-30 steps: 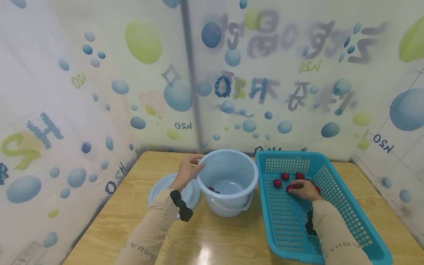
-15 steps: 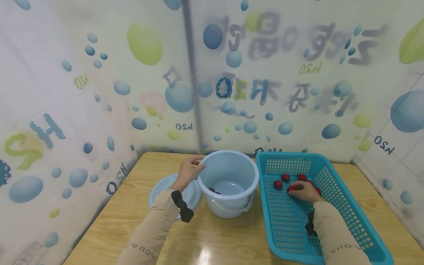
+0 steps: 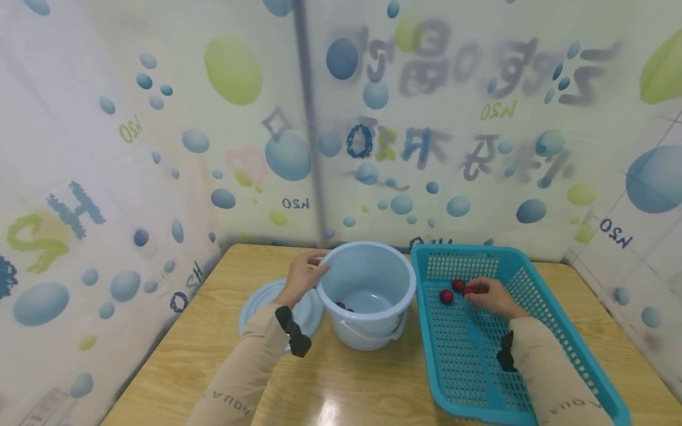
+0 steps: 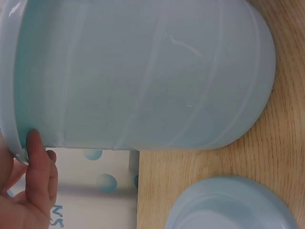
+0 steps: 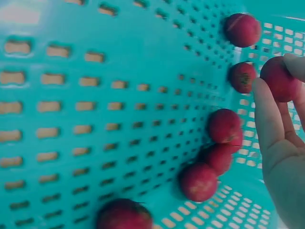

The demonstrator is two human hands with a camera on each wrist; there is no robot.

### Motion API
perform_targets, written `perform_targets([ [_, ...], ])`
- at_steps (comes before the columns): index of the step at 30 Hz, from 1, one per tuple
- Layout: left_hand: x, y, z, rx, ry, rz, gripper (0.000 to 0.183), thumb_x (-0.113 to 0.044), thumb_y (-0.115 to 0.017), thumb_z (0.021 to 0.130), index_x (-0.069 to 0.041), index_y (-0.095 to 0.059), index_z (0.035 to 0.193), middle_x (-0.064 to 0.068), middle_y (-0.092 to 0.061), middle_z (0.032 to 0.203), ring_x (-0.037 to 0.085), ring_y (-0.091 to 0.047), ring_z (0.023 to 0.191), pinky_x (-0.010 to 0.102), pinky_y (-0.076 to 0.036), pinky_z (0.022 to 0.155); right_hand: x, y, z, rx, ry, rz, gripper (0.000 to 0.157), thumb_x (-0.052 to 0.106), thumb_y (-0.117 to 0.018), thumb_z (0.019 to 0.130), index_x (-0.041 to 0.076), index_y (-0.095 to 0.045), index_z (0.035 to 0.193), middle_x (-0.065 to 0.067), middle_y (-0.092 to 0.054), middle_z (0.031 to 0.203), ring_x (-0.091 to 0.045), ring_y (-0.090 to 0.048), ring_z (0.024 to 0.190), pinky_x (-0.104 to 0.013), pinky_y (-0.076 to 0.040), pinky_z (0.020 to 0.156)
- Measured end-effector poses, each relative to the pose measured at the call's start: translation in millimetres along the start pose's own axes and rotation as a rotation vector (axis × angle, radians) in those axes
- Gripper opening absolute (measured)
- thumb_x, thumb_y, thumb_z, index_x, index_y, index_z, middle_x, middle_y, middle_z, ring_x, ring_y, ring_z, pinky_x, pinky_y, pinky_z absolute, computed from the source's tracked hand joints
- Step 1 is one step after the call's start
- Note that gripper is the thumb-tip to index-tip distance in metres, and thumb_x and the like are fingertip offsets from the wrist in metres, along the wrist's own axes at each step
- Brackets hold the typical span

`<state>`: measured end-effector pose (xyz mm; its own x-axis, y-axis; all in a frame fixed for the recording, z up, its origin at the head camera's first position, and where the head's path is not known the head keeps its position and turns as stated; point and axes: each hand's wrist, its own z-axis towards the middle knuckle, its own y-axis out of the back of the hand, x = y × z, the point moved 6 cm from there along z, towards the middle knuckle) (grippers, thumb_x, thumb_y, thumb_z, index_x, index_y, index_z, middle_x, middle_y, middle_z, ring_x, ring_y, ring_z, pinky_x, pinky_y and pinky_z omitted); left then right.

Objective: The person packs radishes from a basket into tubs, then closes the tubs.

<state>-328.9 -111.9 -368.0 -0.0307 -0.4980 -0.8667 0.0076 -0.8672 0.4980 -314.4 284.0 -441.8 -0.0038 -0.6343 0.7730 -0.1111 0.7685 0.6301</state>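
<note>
My left hand grips the rim of the light blue bucket, fingers below the rim on the outer wall in the left wrist view and thumb over the edge. Low inside the bucket, dark red plums partly show. Over the turquoise basket, my right hand pinches a red plum between thumb and fingers. Several more plums lie along the basket's far end in the right wrist view. From the head, my right hand hides some of them.
A light blue lid lies on the wooden table, left of the bucket and under my left forearm. The bucket's handle hangs down in front. A patterned wall stands behind the table.
My right hand has shifted slightly toward the basket's far end and up, with a plum in its fingers. The left hand and bucket have stayed in place.
</note>
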Motion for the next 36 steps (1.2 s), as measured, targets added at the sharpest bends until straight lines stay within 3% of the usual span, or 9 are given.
perform_targets([
  [8,1.1,-0.6,0.8,-0.007,-0.001,-0.010,0.031,-0.015,-0.062,0.083,-0.013,-0.059,0.113,0.012,-0.056,0.101,0.024,-0.056,0.082,0.029,-0.051,0.060,20,9.6,5,-0.020,0.062,0.025,0.038,0.012,-0.056,0.084,-0.010,-0.046,0.114,-0.026,-0.052,0.107,-0.034,-0.053,0.094,-0.037,-0.050,0.072],
  [16,1.4,-0.8,0.7,0.001,0.007,-0.017,0.031,-0.015,-0.061,0.083,-0.014,-0.059,0.114,0.011,-0.056,0.103,0.024,-0.055,0.086,0.030,-0.051,0.062,49,18.1,3,-0.051,0.113,-0.040,0.041,0.026,-0.056,0.086,-0.002,-0.047,0.115,-0.023,-0.051,0.112,-0.040,-0.048,0.104,-0.050,-0.043,0.081],
  [26,0.4,-0.3,0.1,0.010,0.009,-0.018,0.032,-0.015,-0.061,0.083,-0.014,-0.058,0.115,0.011,-0.055,0.103,0.024,-0.054,0.088,0.030,-0.051,0.062,92,26.7,-3,-0.055,0.218,-0.017,0.044,0.033,-0.056,0.086,0.001,-0.047,0.116,-0.020,-0.050,0.115,-0.038,-0.044,0.108,-0.054,-0.039,0.084],
  [36,1.3,-0.2,0.9,0.022,0.026,-0.012,0.031,-0.016,-0.061,0.083,-0.014,-0.058,0.115,0.011,-0.055,0.104,0.024,-0.054,0.089,0.030,-0.051,0.062,127,27.2,-6,-0.051,0.339,0.002,0.040,0.027,-0.057,0.086,0.001,-0.048,0.116,-0.018,-0.052,0.113,-0.036,-0.050,0.104,-0.050,-0.042,0.084],
])
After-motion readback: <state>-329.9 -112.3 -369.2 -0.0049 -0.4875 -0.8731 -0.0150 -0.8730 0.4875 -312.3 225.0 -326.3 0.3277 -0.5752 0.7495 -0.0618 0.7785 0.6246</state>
